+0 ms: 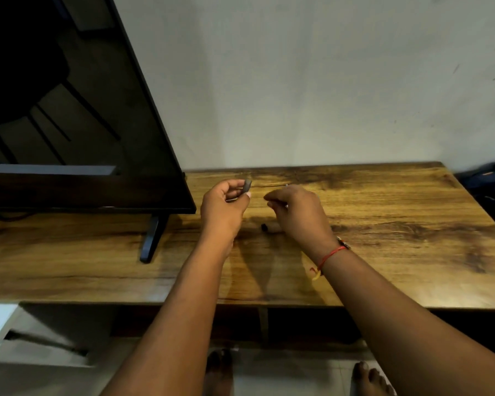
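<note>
Head view, centre frame: left hand [223, 208] pinches short grey stick [247, 186]; right hand [297, 215] fingers clenched round thin metal piece [287, 206]; both above desk [397, 224].

Smooth, faintly shiny wood with dark streaky grain makes the brown tabletop [383, 224] — the flat black television screen [55, 95] at upper left is glossy, mirror-like, its black stand foot [150, 241] matt — while the small grey cylinder [247, 185] at centre looks matt.
</note>
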